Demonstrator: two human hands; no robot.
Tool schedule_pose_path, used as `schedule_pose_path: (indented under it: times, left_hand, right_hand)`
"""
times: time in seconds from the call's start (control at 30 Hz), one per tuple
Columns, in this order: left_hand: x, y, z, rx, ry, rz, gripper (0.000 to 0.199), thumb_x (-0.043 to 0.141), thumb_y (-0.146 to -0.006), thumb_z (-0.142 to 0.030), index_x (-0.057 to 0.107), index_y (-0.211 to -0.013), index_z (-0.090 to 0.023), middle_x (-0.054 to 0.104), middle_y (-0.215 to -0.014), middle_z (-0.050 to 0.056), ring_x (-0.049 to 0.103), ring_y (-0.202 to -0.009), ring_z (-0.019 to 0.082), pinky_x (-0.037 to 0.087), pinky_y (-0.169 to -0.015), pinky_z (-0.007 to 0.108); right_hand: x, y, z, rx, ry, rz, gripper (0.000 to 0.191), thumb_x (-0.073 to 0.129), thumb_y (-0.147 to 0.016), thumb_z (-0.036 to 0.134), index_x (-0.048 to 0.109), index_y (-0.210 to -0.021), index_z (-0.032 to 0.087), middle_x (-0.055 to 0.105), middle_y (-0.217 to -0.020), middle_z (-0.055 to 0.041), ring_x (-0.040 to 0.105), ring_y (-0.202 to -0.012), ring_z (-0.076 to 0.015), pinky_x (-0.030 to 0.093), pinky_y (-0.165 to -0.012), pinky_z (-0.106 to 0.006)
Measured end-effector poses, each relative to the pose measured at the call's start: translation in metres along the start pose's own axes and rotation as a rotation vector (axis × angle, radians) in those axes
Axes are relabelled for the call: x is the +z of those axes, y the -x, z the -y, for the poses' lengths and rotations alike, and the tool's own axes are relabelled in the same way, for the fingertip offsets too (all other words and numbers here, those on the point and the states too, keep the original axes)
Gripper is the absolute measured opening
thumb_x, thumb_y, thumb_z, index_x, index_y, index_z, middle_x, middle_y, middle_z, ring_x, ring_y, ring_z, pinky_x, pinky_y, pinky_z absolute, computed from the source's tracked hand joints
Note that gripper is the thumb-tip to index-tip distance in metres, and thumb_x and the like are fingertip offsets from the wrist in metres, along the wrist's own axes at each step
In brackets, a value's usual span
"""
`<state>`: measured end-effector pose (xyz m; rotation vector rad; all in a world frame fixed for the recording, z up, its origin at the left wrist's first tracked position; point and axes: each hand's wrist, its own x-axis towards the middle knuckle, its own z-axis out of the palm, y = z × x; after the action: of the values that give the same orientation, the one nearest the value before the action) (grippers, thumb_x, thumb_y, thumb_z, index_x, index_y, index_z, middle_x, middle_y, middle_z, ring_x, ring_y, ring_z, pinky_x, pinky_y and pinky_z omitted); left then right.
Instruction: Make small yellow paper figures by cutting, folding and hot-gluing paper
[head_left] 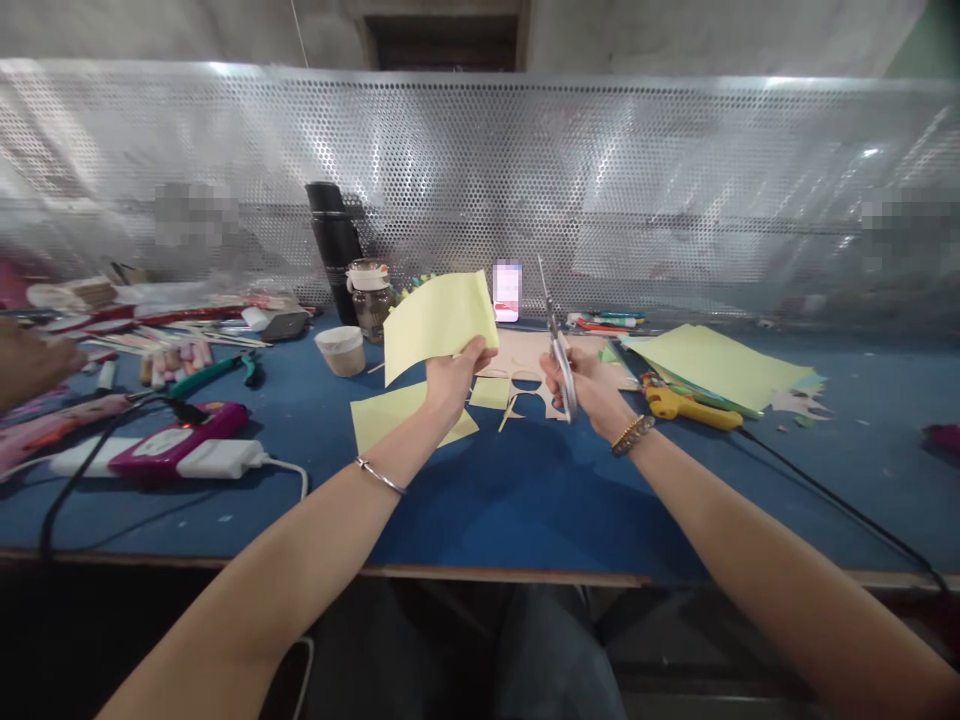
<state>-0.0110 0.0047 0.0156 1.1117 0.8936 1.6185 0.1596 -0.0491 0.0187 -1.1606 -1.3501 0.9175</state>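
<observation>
Over one blue tabletop (517, 510), left grip (452, 380) holds one yellow sheet (435, 318), right grip (592, 388) one pair of scissors (563, 368).

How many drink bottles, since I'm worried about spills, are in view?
2: a black bottle near the perforated screen, and a see-through bottle with a white lid just right of it. More could be hidden behind the yellow sheet in the left hand.

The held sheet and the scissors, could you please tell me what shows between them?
In the head view, a phone shows between sheet and scissors, farther back, with pale card lower down.
</observation>
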Motion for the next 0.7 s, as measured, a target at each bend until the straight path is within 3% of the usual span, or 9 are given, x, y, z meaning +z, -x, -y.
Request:
schedule_pose_path:
  times: [0.1, 0.2, 0.53, 0.7]
  left_hand:
    - [-0.002, 0.000, -0.006, 0.022, -0.045, -0.070, 0.027, 0.069, -0.065, -0.031, 0.066, -0.084, -0.013, 0.070, -0.089, 0.010, 0.067, -0.074, 0.017, 0.052, -0.067, 0.029]
    - [-0.002, -0.001, -0.009, 0.043, -0.057, -0.109, 0.024, 0.069, -0.065, -0.032, 0.065, -0.081, -0.014, 0.069, -0.086, 0.010, 0.066, -0.074, 0.017, 0.051, -0.065, 0.027]
    - [0.000, 0.000, -0.012, 0.026, 0.124, -0.118, 0.018, 0.068, -0.066, -0.026, 0.065, -0.078, -0.013, 0.070, -0.086, 0.009, 0.065, -0.092, 0.020, 0.053, -0.084, 0.031]
    - [0.002, 0.003, -0.013, 0.060, 0.149, -0.094, 0.021, 0.068, -0.067, -0.027, 0.065, -0.082, -0.012, 0.070, -0.086, 0.008, 0.066, -0.090, 0.019, 0.053, -0.085, 0.031]
  right_hand:
    - [0.009, 0.009, 0.003, 0.097, -0.035, 0.154, 0.045, 0.060, -0.071, 0.064, 0.048, -0.076, 0.020, 0.050, -0.059, 0.0034, 0.047, -0.049, -0.0091, 0.050, -0.047, -0.025]
    - [0.016, 0.013, 0.003, 0.184, -0.069, 0.260, 0.051, 0.049, -0.073, 0.071, 0.051, -0.075, 0.019, 0.046, -0.057, 0.0035, 0.045, -0.046, -0.0090, 0.049, -0.043, -0.024]
    - [0.026, 0.023, 0.006, 0.067, 0.071, 0.317, 0.051, 0.039, -0.081, 0.069, 0.045, -0.070, 0.020, 0.040, -0.053, 0.0050, 0.038, -0.040, -0.0076, 0.039, -0.035, -0.020]
    - [0.028, 0.022, 0.002, 0.108, 0.138, 0.335, 0.050, 0.038, -0.080, 0.070, 0.042, -0.072, 0.021, 0.038, -0.056, 0.0054, 0.039, -0.044, -0.0080, 0.039, -0.035, -0.019]
